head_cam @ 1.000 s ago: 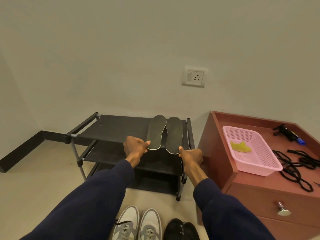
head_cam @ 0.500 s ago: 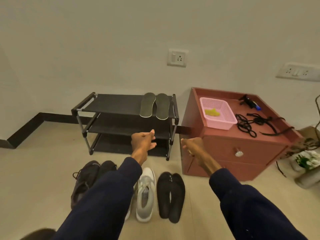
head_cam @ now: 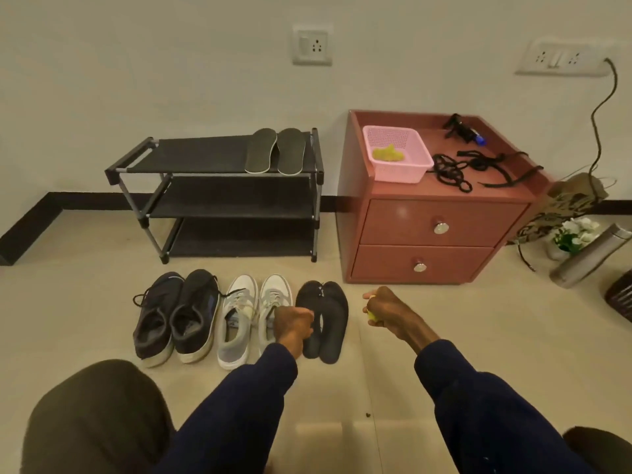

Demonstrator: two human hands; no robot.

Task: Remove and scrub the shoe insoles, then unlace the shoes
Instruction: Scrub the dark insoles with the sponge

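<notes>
Left hand point(head_cam: 294, 321) hovers low over the floor point(head_cam: 478, 323), fingers curled into a loose fist, nothing visible in them. Right hand point(head_cam: 388, 309) is level with it and pinches a small yellow thing point(head_cam: 371, 315), likely a scrub sponge, too small to be sure. Three pairs stand in a row on the floor in front of the shoe rack point(head_cam: 205, 155). Dark pair point(head_cam: 174, 316) is off its left half and laced, white pair point(head_cam: 239, 316) is off its middle and laced, and a flat black pair point(head_cam: 328, 323) is off its right end; can't tell if those are slippers or loose insoles. All lie toes toward the rack, heels toward the person, long axis running straight away from the body. The left fist overlaps the outer edge of the right white shoe, touching or just above, unclear. The right hand is past the black pair, apart from every shoe. Judgement: white pair is next and the left hand is nearer it; the heel openings face the person, so the reach is down and forward along that axis. Two grey insoles point(head_cam: 275, 150) lie side by side on the rack's top shelf, right end, toes to the wall. A red cabinet point(head_cam: 427, 230) is just right of the rack, and on top are a pink basket point(head_cam: 402, 172) with a yellow-green lump point(head_cam: 388, 153) inside and loose black laces point(head_cam: 455, 171).
</notes>
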